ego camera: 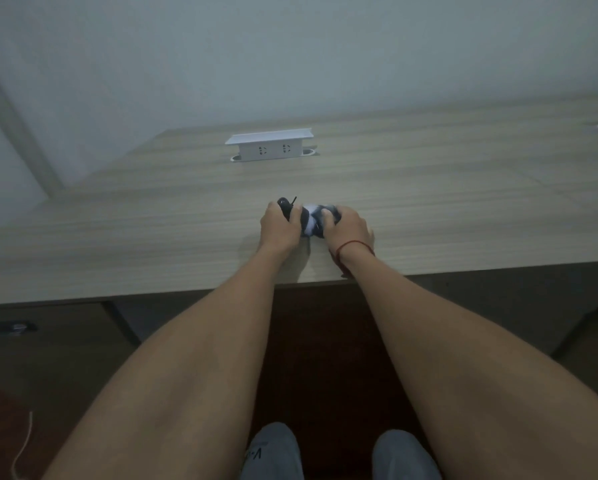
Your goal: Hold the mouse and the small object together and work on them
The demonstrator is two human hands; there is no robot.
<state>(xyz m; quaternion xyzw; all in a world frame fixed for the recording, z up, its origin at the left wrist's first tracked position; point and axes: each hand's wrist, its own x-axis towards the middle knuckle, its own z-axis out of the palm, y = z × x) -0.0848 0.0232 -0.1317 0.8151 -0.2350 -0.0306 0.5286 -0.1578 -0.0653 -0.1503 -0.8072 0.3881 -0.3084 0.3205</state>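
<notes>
A small black-and-white bundle (312, 221), apparently dark fabric, though its make cannot be told in the dim light, is held just right of the frame's centre on a pale wood-grain desk (429, 188). It is gripped at both ends: the left hand (279, 227) is curled round its dark left end, from which a thin black tag sticks up, while the right hand (348, 229) is closed over its right end, fingers bent down onto it. A red string bracelet (354, 244) is worn at the right wrist. Both bare forearms are stretched from the lower corners of the frame toward the centre.

Further up the frame, above the hands and a little to the left, a white pop-up socket box (270, 145) is seen raised from the desktop, two outlets on its front face. A pale wall (290, 46) fills the upper part of the frame. At the bottom centre, two grey shoes (339, 452) are seen on a dark floor, and a thin white cord (23, 445) lies at the lower left.
</notes>
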